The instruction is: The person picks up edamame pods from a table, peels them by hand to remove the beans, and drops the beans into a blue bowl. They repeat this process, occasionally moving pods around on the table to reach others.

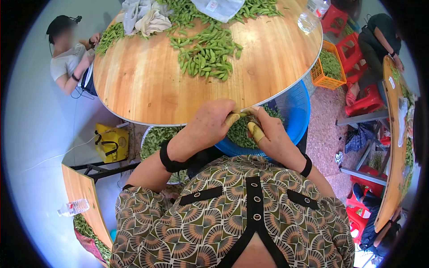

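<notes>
A green soybean pod [244, 114] is pinched between my two hands, just off the near edge of the round wooden table [138, 85]. My left hand [210, 124] closes on one end of it from the left. From the right, my right hand [269, 131] grips the other end. Yellow covers sit on both thumbs. Right below, a blue plastic basket [298, 109] contains many shelled green beans [241, 134]. Farther up the tabletop lies a loose pile of pods [205, 53].
A white-rimmed container of pods [158, 142] stands left below the table. Cloths [145, 18] and a water bottle [312, 17] lie on the tabletop. An orange crate [328, 67] and red stools [364, 100] are at right. One person [69, 62] sits at left; others are at right.
</notes>
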A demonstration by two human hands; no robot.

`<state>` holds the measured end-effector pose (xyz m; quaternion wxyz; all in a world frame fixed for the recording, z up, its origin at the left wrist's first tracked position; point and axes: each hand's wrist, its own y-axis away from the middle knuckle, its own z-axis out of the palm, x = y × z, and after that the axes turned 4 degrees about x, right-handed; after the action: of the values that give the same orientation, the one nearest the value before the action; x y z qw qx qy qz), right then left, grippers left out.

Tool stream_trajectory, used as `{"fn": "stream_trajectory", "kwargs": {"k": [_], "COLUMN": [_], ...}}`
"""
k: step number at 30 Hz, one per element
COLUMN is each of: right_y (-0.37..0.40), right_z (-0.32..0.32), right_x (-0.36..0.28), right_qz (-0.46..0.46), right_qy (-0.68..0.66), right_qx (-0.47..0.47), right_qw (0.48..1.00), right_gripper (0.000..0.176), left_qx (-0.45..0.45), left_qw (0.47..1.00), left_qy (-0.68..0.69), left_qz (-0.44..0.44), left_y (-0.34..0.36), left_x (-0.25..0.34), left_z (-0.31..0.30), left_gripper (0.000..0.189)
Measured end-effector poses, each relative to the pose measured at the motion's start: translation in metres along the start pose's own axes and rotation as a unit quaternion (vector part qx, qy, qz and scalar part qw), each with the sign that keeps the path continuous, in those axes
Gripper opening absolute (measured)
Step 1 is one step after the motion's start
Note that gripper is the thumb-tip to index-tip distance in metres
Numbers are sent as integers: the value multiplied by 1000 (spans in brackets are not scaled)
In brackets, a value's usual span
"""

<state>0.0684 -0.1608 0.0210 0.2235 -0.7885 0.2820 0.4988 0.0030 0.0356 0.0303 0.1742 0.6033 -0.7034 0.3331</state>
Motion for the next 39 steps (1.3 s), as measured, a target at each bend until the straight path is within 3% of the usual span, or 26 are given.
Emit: {"fn": "stream_trajectory", "kwargs": {"k": [12,14,18,20,21,22,23,26,30,32,33,34,37,39], "right_y": [1,2,4,2,1,-1,-2,1,2,4,5,4,3,4], "right_z": [-5,1,0,-11,-18,-27,-33,-28,-14,-1,9,11,6,2], "right_x": [-3,7,7,2,2,3,3,19,20,11,22,22,16,27], "right_qz": [-20,-90,-84,16,18,149,272,258,249,216,145,144,199,223], "right_qy": [7,60,117,8,8,-171,-340,-440,-468,-260,-224,-216,-244,-325], "right_qx": [-20,35,34,-40,-38,-105,-165,-169,-120,25,79,100,93,15], "right_qw": [1000,994,989,999,999,968,885,844,839,941,961,960,945,919], "right_gripper": [30,30,27,21,21,18,16,15,15,14,13,14,13,14], "left_qx": [-17,-21,-25,-26,-27,-28,-24,1,88,103,117,131,147,134], "left_qw": [1000,1000,999,998,996,996,994,994,992,987,987,987,988,990], "left_qy": [-4,2,33,51,68,70,90,72,-8,-56,-49,-40,-23,-32], "left_qz": [-6,-2,17,32,47,49,60,86,92,113,99,85,44,40], "left_y": [0,0,3,3,4,4,4,6,8,7,8,8,9,15], "left_x": [1,1,3,6,7,8,8,7,10,6,8,10,15,15], "left_z": [2,2,4,2,1,2,4,14,32,42,47,49,49,41], "left_gripper": [12,11,11,11,12,12,11,11,11,14,15,16,14,14]}}
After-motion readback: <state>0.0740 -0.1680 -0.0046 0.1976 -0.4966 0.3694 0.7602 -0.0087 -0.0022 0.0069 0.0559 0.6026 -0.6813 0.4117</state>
